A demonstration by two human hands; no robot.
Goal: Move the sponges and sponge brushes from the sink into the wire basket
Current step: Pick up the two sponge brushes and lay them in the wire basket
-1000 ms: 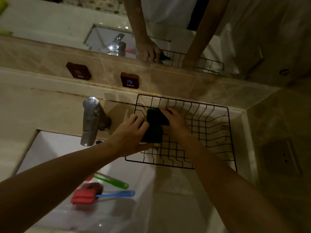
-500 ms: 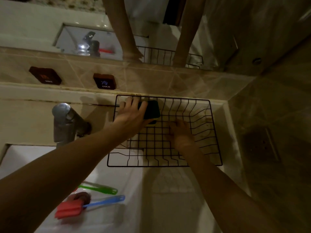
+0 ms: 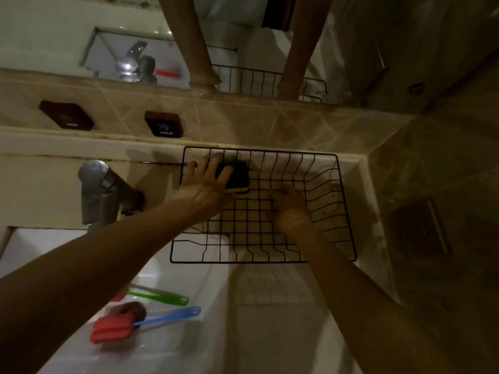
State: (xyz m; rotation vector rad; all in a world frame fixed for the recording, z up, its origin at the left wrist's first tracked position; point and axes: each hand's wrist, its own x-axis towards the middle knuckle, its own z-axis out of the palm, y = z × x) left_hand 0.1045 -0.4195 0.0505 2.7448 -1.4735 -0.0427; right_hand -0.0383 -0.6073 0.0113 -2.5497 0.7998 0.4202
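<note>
A black wire basket (image 3: 348, 206) stands on the counter to the right of the sink. My left hand (image 3: 206, 186) grips a dark sponge with a yellow underside (image 3: 237, 178) at the basket's far left corner. My right hand (image 3: 290, 207) rests on the basket's floor near the middle, fingers curled, nothing visible in it. In the white sink (image 3: 172, 346) lie a red sponge brush with a blue handle (image 3: 113, 329) and a green-handled brush (image 3: 159, 296), whose head is hidden behind my left arm.
A chrome faucet (image 3: 98, 194) stands left of the basket, behind the sink. Two dark plaques, one marked COLD (image 3: 163, 124), sit on the tiled backsplash. A mirror above reflects my arms and the basket. A tiled wall closes the right side.
My left hand carried the dark sponge from the basket's near left side to its far left corner. My right hand let go of the sponge and dropped onto the basket floor.
</note>
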